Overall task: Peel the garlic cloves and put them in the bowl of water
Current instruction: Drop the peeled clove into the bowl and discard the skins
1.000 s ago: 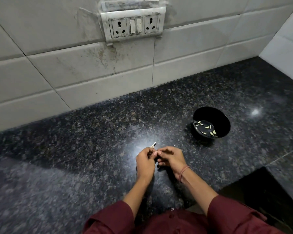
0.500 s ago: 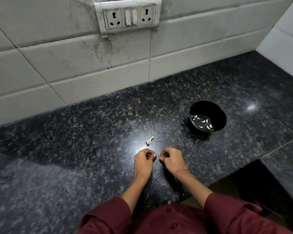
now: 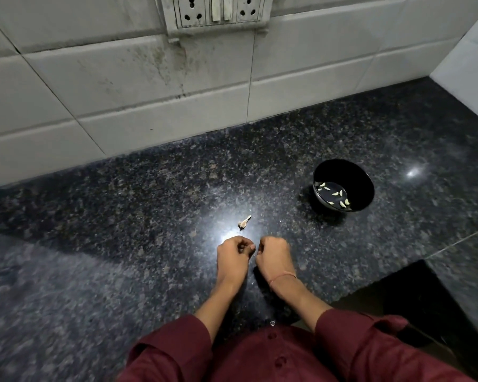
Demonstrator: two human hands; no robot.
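Note:
My left hand (image 3: 233, 255) and my right hand (image 3: 273, 256) rest on the dark granite counter (image 3: 122, 244), a small gap between them. Both have their fingers curled in. A small pale bit, seemingly a garlic clove (image 3: 252, 247), shows at my left fingertips. Nothing is visible inside my right hand's curled fingers. Just beyond the hands lies a dry garlic stem piece (image 3: 244, 222). Further right and back, well away from both hands, stands the black bowl (image 3: 362, 186), which holds water with several peeled cloves (image 3: 340, 199) in it.
A white tiled wall (image 3: 149, 86) with a socket panel (image 3: 218, 12) runs behind the counter. A tiled side wall (image 3: 475, 78) closes the right end. The counter's edge steps down to a dark recess (image 3: 411, 304) at lower right.
My hands were joined over the clove and have pulled apart. The garlic stem piece now lies free on the counter beyond them. The view has tilted down and moved closer.

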